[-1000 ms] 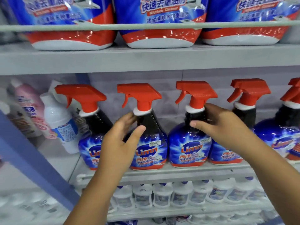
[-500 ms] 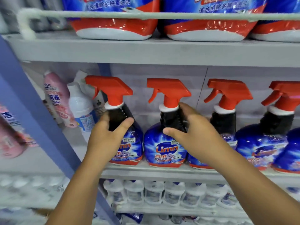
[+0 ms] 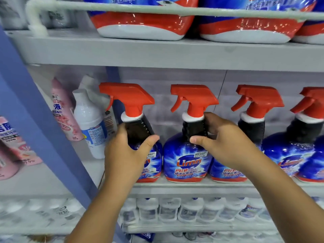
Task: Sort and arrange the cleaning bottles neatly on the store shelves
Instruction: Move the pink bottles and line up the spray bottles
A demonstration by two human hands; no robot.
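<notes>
A row of blue spray bottles with red trigger heads stands on the middle shelf (image 3: 192,187). My left hand (image 3: 126,153) grips the dark neck of the leftmost spray bottle (image 3: 135,106). My right hand (image 3: 226,142) grips the neck of the second spray bottle (image 3: 188,162), thumb in front and fingers behind. Both bottles stand upright on the shelf, side by side. Two more spray bottles, the third (image 3: 254,109) and the fourth (image 3: 298,151), stand to the right.
A blue upright post (image 3: 40,130) slants at the left. Behind it stand a white bottle (image 3: 89,123) and pink bottles (image 3: 61,109). Large blue-red refill jugs (image 3: 140,20) fill the top shelf behind a rail. Small white bottles (image 3: 175,211) line the lower shelf.
The view has swung left and drawn closer. Both hands have stepped one bottle to the left along the row since a second ago and kept their grips for the last half second.
</notes>
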